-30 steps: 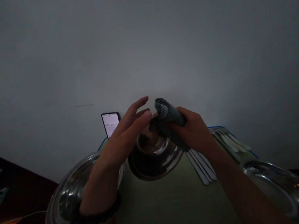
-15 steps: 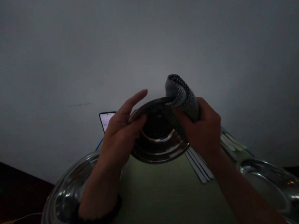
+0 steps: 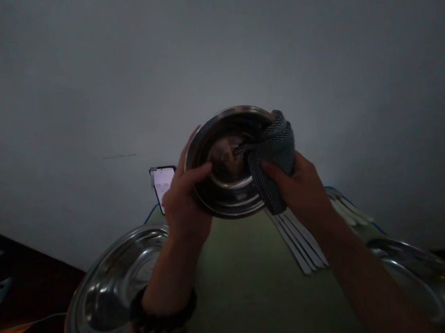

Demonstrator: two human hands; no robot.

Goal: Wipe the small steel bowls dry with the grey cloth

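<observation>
A round stainless steel dish (image 3: 230, 201) is held up above the table, tilted so its shiny inside faces me. My left hand (image 3: 189, 198) is closed on its left edge, thumb over the rim and fingers behind. My right hand (image 3: 297, 184) grips a grey checked cloth (image 3: 276, 153), which is folded over the dish's right rim and reaches into the inside. The right fingers are mostly hidden behind the cloth. A dark beaded bracelet (image 3: 163, 313) circles my left wrist.
A big steel basin (image 3: 98, 294) stands at the left, another (image 3: 413, 275) at the right. Several flat metal utensils (image 3: 297, 242) and white-handled ones (image 3: 349, 209) lie on the green table (image 3: 245, 285). A phone (image 3: 165, 185) leans by the wall (image 3: 215, 51).
The dish has risen and tipped so more of its inside faces me. My left thumb lies over the rim, and the cloth has shifted down the right side.
</observation>
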